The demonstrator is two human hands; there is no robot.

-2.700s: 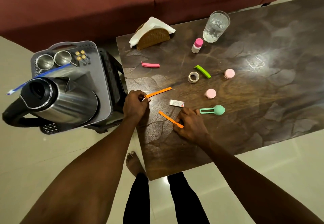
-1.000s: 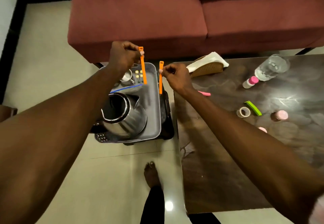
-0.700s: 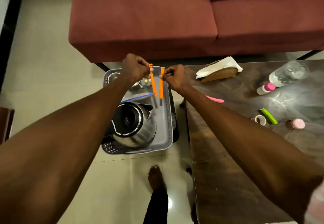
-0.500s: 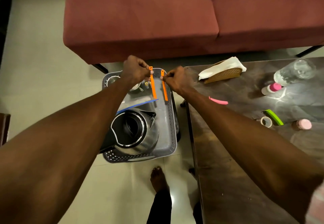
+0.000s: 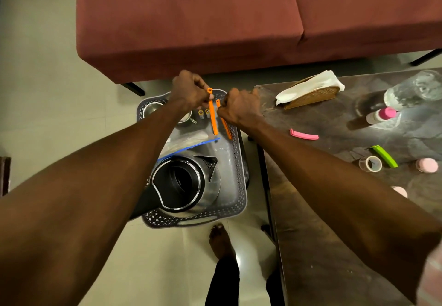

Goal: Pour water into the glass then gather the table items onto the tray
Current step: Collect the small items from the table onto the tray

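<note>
Lowering two strips onto the tray

Head view: my left hand [image 5: 191,92] pinched one orange strip [image 5: 212,114], my right hand [image 5: 240,109] the other [image 5: 226,127], both hanging over the tray [image 5: 235,162]. I judged it best to lower them clear of the kettle [image 5: 184,181] before letting go.

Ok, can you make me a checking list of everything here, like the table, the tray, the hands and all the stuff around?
Surface: dark table, patterned top.
Job's things: grey tray beside the table; glass on the table; two orange strips over the tray.
Clutter: kettle in the tray; napkin holder, pink clip, green clip, tape roll on the table.
Hands: left hand and right hand each pinch a strip.
Cables: nothing seen.
Surroundings: red sofa, pale tiled floor.
</note>
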